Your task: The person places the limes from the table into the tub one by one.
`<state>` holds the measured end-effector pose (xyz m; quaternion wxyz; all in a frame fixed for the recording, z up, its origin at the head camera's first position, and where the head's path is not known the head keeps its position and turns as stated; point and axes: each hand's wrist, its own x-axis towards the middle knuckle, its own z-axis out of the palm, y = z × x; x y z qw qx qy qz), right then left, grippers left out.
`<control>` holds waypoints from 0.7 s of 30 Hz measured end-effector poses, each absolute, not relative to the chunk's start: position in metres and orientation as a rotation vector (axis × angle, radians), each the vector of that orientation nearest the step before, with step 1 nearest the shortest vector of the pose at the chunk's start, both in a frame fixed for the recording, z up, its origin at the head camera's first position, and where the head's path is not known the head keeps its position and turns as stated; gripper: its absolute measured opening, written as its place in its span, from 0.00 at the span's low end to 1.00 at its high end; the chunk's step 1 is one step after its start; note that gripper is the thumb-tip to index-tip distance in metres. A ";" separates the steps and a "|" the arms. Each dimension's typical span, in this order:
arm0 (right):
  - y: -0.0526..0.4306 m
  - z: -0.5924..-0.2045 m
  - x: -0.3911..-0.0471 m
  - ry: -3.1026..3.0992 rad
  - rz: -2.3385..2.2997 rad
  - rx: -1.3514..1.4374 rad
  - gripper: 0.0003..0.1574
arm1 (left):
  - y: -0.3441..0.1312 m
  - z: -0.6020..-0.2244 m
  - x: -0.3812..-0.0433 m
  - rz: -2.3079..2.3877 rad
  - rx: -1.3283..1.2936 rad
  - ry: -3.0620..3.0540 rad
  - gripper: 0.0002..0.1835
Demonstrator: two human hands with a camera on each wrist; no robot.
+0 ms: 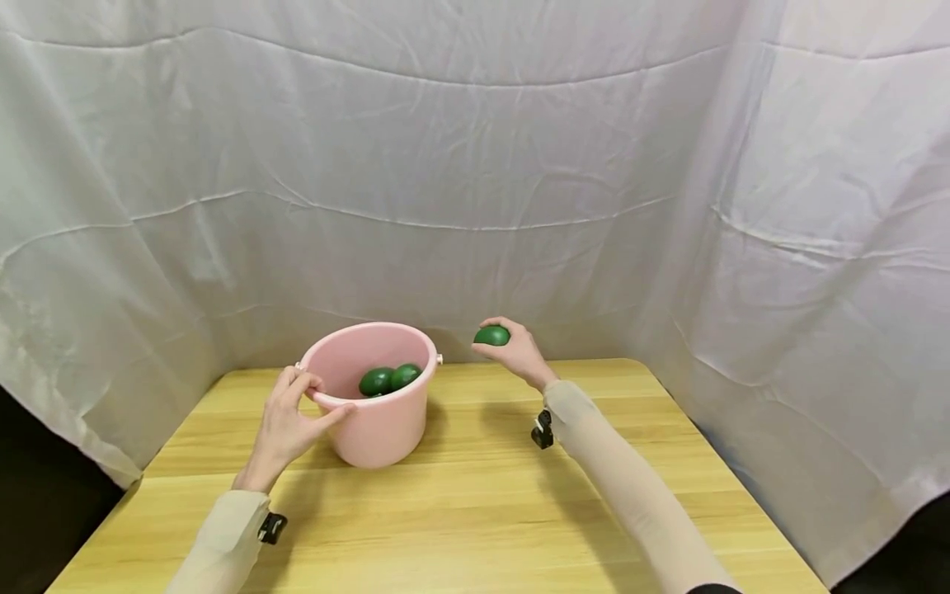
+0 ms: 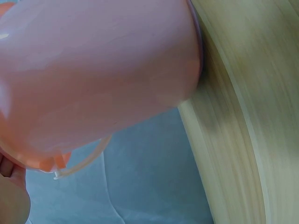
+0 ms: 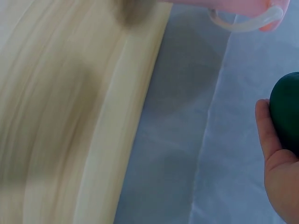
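A pink bucket [image 1: 382,433] stands on the table, its mouth tilted towards me in the head view. My left hand [image 1: 285,425] grips its near left rim, fingers over the edge and thumb along the outer wall. Inside the bucket lie a green egg-shaped fruit [image 1: 376,381] and another green fruit [image 1: 405,376]; whether more lie beneath is hidden. Right of the bucket, my right hand [image 1: 519,355] holds a smooth green egg-shaped fruit [image 1: 492,335] above the table, between thumb and fingers. The right wrist view shows only part of this fruit [image 3: 287,114].
The wooden table [image 1: 475,528] has light yellow grain. A pale curtain [image 1: 475,165] hangs behind it and along both sides. White handle fittings [image 1: 439,359] stick out at the bucket's rim, and a pale curved handle [image 2: 88,161] hangs from it in the left wrist view.
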<state>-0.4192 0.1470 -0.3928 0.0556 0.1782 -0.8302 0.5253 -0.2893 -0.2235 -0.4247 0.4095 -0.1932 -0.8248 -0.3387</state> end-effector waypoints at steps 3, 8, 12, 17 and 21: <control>0.139 -0.389 -0.419 -2.504 1.578 0.566 0.26 | -0.224 -0.424 -0.289 -0.850 -0.488 -2.076 0.27; 0.127 -0.385 -0.416 -2.495 1.523 0.606 0.26 | -0.223 -0.423 -0.289 -0.853 -0.488 -2.084 0.26; 0.117 -0.378 -0.414 -2.488 1.497 0.647 0.26 | -0.222 -0.422 -0.288 -0.861 -0.486 -2.089 0.26; 0.104 -0.368 -0.412 -2.447 1.501 0.707 0.27 | -0.222 -0.422 -0.287 -0.872 -0.464 -2.109 0.26; 0.094 -0.361 -0.411 -2.436 1.481 0.767 0.28 | -0.223 -0.423 -0.287 -0.876 -0.457 -2.118 0.25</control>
